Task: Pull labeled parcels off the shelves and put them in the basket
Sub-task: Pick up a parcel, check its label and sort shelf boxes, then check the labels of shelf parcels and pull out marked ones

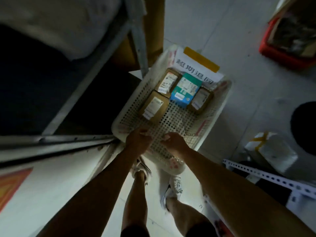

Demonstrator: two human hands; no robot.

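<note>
A white perforated basket (181,120) sits on the floor in front of me. Inside lie several labeled parcels: a brown box (153,106), a second brown box (167,81), a teal-and-blue box (186,89) and a brown box at the right (201,100). A white sign with printed characters (196,69) is fixed at the basket's far end. My left hand (138,137) and my right hand (174,141) both hover over the basket's near rim with fingers curled; the image is blurred and I cannot see whether they grip the rim.
Grey metal shelving (82,82) stands at the left with a large white bag (59,23) on it. A red crate (287,38) sits at the far right. White parcels (271,149) and a perforated metal rail (273,177) lie at the right. My feet (172,187) stand below.
</note>
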